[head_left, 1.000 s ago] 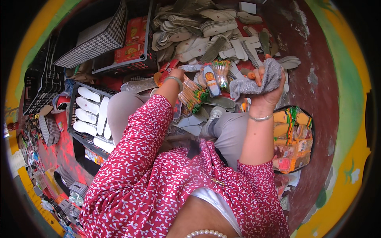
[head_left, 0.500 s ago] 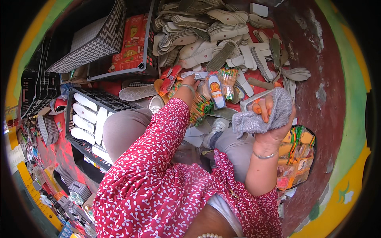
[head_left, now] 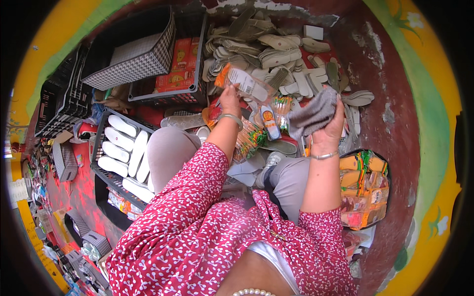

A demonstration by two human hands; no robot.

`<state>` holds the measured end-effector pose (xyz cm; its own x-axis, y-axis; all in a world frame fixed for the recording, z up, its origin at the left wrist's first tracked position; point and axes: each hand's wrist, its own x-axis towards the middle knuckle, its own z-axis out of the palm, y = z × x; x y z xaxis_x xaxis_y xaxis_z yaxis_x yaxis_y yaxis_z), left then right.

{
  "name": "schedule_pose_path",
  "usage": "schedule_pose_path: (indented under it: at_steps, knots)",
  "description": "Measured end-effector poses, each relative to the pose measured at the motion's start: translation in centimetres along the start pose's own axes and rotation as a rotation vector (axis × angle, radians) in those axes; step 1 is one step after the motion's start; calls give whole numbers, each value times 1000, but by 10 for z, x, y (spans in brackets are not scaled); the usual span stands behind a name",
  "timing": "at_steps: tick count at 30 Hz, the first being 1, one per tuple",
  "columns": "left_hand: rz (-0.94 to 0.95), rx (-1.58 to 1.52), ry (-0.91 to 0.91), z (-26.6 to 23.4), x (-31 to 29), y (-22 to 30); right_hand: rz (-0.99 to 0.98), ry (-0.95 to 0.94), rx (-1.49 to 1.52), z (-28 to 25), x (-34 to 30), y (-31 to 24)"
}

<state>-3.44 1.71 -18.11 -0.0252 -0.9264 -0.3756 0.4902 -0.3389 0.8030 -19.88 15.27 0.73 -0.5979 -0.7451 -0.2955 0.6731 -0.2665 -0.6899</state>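
Note:
My left hand is closed on the lower left of a clear plastic package with an orange end, raised over the heap of insoles. A pale label or insert shows through its plastic. In my right hand is a grey cloth, gripped with the fingers partly hidden behind it and held above my right knee. Between the hands lies a packaged insole with a blue edge and an orange emblem. Beside it are bundled packages with orange and green ends.
Loose insoles are heaped against the far wall. At left, a black crate holds white insoles. Behind it stand a houndstooth box and a crate with red packets. A container of orange packages sits right.
My left hand has lifted the plastic package from the pile, up and slightly left. The cloth in my right hand has opened out and shifted slightly left. My view has shifted a little.

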Motion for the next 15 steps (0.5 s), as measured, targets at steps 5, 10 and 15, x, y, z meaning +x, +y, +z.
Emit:
schedule_pose_path:
  at_steps: [5, 10, 15]
  knots:
    - [147, -203, -299, 33, -29, 110, -43, -67, 80, -17, 7, -8]
    - [207, -35, -587, 46, -92, 191, -105, -158, -60, -14, 2, 6]
    - [27, 177, -655, 22, -117, 199, 116, -403, -204, 27, -31, 35]
